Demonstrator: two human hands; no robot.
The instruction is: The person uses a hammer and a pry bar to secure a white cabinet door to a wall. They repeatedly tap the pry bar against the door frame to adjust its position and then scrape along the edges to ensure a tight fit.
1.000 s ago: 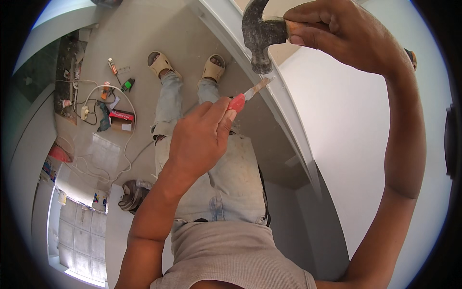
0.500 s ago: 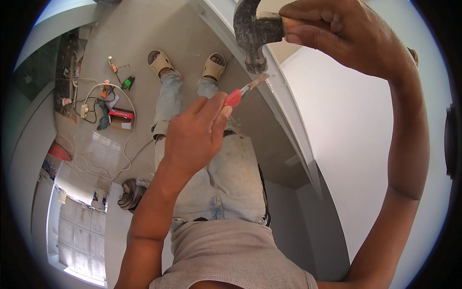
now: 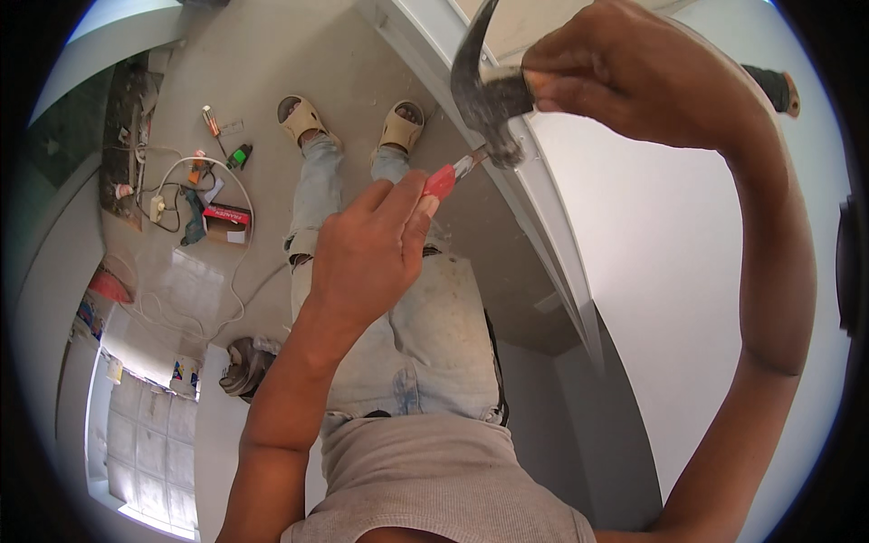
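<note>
My left hand [image 3: 371,249] is closed around a red-handled chisel [image 3: 441,182], its narrow metal blade pointing up and right toward a white metal frame edge [image 3: 536,204]. A claw hammer [image 3: 490,100] is in my right hand [image 3: 625,77], gripped on the wooden handle close to the head. Its dark grip end shows beyond my right wrist. The hammer's striking face overlaps the blade tip beside the frame; I cannot tell whether they touch.
White panels [image 3: 652,271] rise along the right. On the floor at left lie a screwdriver [image 3: 210,120], a green-and-black tool [image 3: 240,157], a red open box [image 3: 226,222] and a looping white cable [image 3: 246,204]. Shoes [image 3: 243,366] sit lower left. My sandalled feet [image 3: 401,125] are ahead.
The hammer head has come down and slightly right, onto or in front of the chisel's blade tip. My right hand has tilted with it; my left hand has hardly moved.
</note>
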